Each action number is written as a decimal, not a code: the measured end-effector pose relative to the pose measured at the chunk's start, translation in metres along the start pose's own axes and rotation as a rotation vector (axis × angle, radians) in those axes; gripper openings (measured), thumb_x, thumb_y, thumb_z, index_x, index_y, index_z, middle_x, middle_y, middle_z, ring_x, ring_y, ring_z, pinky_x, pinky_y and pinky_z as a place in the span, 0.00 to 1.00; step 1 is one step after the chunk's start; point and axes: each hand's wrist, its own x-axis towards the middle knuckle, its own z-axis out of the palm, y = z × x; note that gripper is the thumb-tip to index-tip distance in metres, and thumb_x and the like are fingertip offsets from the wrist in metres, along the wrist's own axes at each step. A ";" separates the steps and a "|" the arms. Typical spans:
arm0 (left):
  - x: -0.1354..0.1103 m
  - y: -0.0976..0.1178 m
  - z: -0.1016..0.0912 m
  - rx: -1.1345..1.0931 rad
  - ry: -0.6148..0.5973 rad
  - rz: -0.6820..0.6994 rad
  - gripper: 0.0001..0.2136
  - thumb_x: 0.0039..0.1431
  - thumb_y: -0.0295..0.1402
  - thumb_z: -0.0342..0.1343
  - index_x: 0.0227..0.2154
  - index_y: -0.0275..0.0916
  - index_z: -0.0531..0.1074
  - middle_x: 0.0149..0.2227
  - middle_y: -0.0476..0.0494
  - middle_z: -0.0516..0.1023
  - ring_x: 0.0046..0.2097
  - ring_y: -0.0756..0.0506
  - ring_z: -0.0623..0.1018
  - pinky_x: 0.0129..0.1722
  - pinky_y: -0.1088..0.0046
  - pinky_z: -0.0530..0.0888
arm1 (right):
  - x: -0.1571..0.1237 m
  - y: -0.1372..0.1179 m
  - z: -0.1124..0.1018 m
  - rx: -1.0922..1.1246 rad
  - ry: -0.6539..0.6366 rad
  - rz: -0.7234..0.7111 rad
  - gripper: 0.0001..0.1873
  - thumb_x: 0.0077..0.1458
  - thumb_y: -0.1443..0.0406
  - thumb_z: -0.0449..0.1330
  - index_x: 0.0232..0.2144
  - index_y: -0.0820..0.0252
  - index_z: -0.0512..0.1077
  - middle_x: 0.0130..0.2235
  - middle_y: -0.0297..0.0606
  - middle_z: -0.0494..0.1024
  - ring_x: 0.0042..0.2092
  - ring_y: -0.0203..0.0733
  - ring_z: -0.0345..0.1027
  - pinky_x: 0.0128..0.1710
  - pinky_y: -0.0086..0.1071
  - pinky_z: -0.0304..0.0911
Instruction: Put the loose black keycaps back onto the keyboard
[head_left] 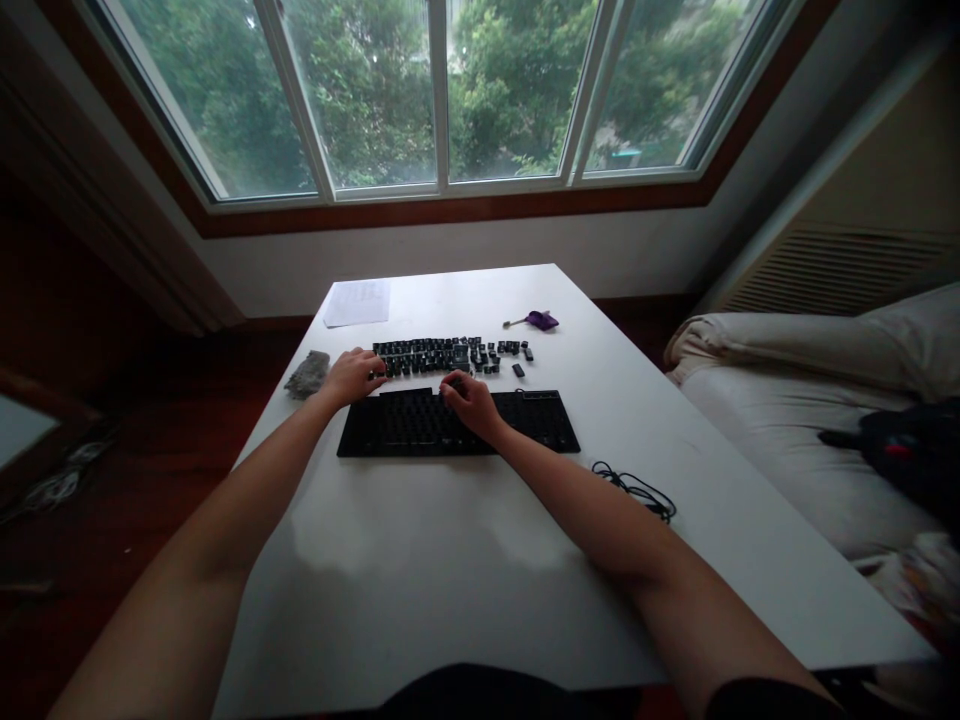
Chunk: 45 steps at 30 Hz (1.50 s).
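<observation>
Two bare arms reach from the bottom corners of the frame toward its centre. The left arm [247,500] rises from the lower left, straight and long. The left hand [352,375] sits just left of centre, palm down, fingers loosely curled and pointing right. The right arm [600,520] rises from the lower right, wrist slightly bent. The right hand [469,402] lies near the centre, palm down, fingertips bunched and pointing up-left. The hands are near each other, not touching. Whether either grips anything is too small to tell.
</observation>
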 end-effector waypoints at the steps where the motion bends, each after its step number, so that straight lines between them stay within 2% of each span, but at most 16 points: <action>1: -0.003 -0.005 -0.002 0.003 -0.009 -0.009 0.09 0.59 0.41 0.59 0.39 0.43 0.77 0.42 0.41 0.78 0.46 0.39 0.72 0.46 0.62 0.66 | 0.000 0.000 0.000 0.001 0.001 -0.003 0.16 0.61 0.52 0.54 0.37 0.59 0.70 0.24 0.31 0.71 0.25 0.35 0.63 0.28 0.27 0.58; 6: -0.014 -0.019 0.000 0.036 -0.073 -0.021 0.08 0.59 0.40 0.58 0.37 0.44 0.77 0.40 0.43 0.79 0.44 0.40 0.73 0.47 0.64 0.66 | 0.000 0.001 -0.001 -0.012 -0.003 -0.004 0.16 0.61 0.53 0.54 0.37 0.59 0.70 0.24 0.31 0.71 0.26 0.35 0.63 0.28 0.27 0.57; 11: -0.016 -0.023 0.011 0.039 -0.104 -0.019 0.07 0.58 0.38 0.59 0.35 0.43 0.78 0.39 0.43 0.79 0.43 0.42 0.74 0.45 0.66 0.67 | 0.000 0.004 -0.002 0.001 0.004 -0.022 0.15 0.61 0.53 0.55 0.37 0.59 0.71 0.24 0.31 0.72 0.25 0.34 0.63 0.27 0.26 0.57; 16: -0.019 -0.028 0.013 0.025 -0.119 0.013 0.08 0.58 0.37 0.57 0.38 0.44 0.78 0.42 0.43 0.78 0.44 0.41 0.75 0.46 0.65 0.68 | 0.001 0.007 -0.001 0.008 0.010 -0.036 0.15 0.61 0.53 0.55 0.37 0.59 0.71 0.24 0.31 0.72 0.25 0.34 0.63 0.27 0.27 0.56; 20: -0.023 -0.035 0.010 -0.052 -0.136 0.045 0.09 0.58 0.35 0.56 0.40 0.44 0.78 0.43 0.44 0.79 0.45 0.42 0.75 0.48 0.65 0.69 | 0.002 0.009 0.000 0.013 0.019 -0.053 0.15 0.61 0.53 0.55 0.36 0.59 0.71 0.23 0.31 0.72 0.25 0.35 0.64 0.26 0.27 0.56; 23: -0.025 -0.037 0.008 -0.141 -0.105 0.038 0.10 0.58 0.35 0.57 0.41 0.44 0.78 0.43 0.45 0.79 0.46 0.42 0.75 0.49 0.65 0.69 | 0.002 0.009 0.000 0.022 0.021 -0.061 0.15 0.61 0.53 0.56 0.36 0.59 0.71 0.23 0.30 0.72 0.24 0.34 0.63 0.26 0.27 0.56; 30: -0.010 -0.019 0.005 -0.221 -0.069 0.035 0.09 0.60 0.38 0.57 0.39 0.42 0.78 0.41 0.44 0.79 0.44 0.43 0.75 0.47 0.66 0.71 | 0.002 0.009 0.000 0.008 0.011 -0.057 0.14 0.61 0.54 0.56 0.36 0.59 0.71 0.23 0.30 0.71 0.24 0.35 0.63 0.26 0.27 0.55; 35: 0.006 -0.004 0.015 -0.251 -0.207 0.091 0.11 0.59 0.39 0.56 0.38 0.42 0.79 0.38 0.45 0.80 0.39 0.45 0.77 0.41 0.70 0.71 | 0.001 0.006 -0.001 0.015 0.012 -0.050 0.14 0.60 0.55 0.56 0.36 0.59 0.71 0.23 0.31 0.72 0.25 0.35 0.64 0.26 0.27 0.56; 40: 0.013 -0.003 0.021 -0.231 -0.327 0.040 0.10 0.58 0.39 0.55 0.36 0.44 0.80 0.35 0.47 0.81 0.35 0.47 0.77 0.37 0.74 0.69 | 0.001 0.005 -0.001 0.012 0.006 -0.052 0.14 0.60 0.55 0.56 0.36 0.59 0.71 0.23 0.30 0.71 0.25 0.35 0.64 0.27 0.27 0.56; 45: 0.014 0.000 0.018 -0.141 -0.334 0.023 0.11 0.60 0.39 0.53 0.37 0.44 0.79 0.38 0.46 0.82 0.37 0.46 0.77 0.36 0.73 0.68 | 0.003 0.010 0.001 0.064 -0.001 -0.031 0.13 0.59 0.55 0.57 0.36 0.59 0.71 0.23 0.30 0.72 0.25 0.35 0.65 0.27 0.27 0.58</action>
